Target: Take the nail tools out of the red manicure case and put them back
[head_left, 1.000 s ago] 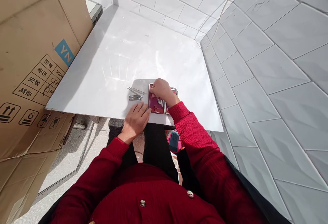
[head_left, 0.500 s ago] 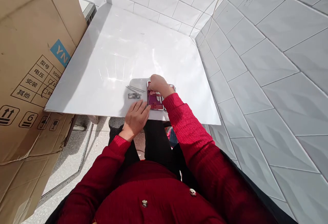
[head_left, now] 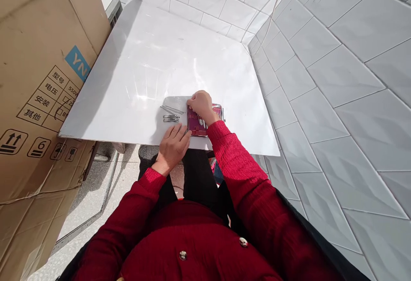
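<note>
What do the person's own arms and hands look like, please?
The left hand and right hand are bare, without gloves. Long red sleeves of textured, crinkled fabric reach the wrists, ending in plain cuffs. No markings are visible.

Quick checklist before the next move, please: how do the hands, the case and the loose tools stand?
1. Case open on the white table: ok, small tools show inside.
2. Left hand at the case's near left corner: ok; whether it presses on it, cannot tell.
3. Right hand over the case: ok.
4. Item between the right hand's fingertips: cannot tell, the hand itself hides them.
5. Nail clippers and thin metal tools outside the case, to its left: ok.
6. Full view of the case's contents: not ok, right hand and wrist cover part.
</note>
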`<state>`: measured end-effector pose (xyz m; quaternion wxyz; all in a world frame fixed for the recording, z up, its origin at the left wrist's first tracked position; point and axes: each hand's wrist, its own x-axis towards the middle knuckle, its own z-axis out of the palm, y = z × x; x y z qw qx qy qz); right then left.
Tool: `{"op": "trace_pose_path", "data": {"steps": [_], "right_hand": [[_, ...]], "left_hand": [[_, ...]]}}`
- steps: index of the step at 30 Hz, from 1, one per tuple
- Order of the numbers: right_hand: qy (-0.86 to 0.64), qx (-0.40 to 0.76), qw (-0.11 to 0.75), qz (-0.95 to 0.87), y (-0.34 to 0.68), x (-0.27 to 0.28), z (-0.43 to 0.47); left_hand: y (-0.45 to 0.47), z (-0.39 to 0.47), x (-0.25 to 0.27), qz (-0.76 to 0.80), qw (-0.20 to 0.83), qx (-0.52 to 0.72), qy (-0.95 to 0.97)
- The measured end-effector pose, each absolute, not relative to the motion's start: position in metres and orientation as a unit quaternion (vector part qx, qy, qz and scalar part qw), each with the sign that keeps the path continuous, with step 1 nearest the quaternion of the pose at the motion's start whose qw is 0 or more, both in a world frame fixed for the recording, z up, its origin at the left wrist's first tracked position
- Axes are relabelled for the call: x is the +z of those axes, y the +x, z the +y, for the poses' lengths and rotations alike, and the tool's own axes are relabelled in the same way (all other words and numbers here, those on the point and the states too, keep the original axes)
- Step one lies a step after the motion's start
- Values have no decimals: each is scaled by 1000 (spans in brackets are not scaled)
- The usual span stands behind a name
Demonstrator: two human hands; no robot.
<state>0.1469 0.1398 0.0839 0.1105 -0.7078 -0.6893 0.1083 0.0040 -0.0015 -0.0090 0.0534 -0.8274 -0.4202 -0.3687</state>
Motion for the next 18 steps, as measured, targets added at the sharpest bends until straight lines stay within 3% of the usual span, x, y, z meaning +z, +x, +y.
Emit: {"op": "trace_pose_path", "data": {"steps": [11,16,18], "right_hand": [[-549,104,11,-829,94,98,139],[-635,99,78,-762,132,109,123],[-674,87,68,-730,156,113,118]], "left_hand": [[3,-1,-13,-423,12,-377,-824],[2,-2,-10,-418,41,-374,-827],[2,-2,-10,-415,51,-373,-828]]}}
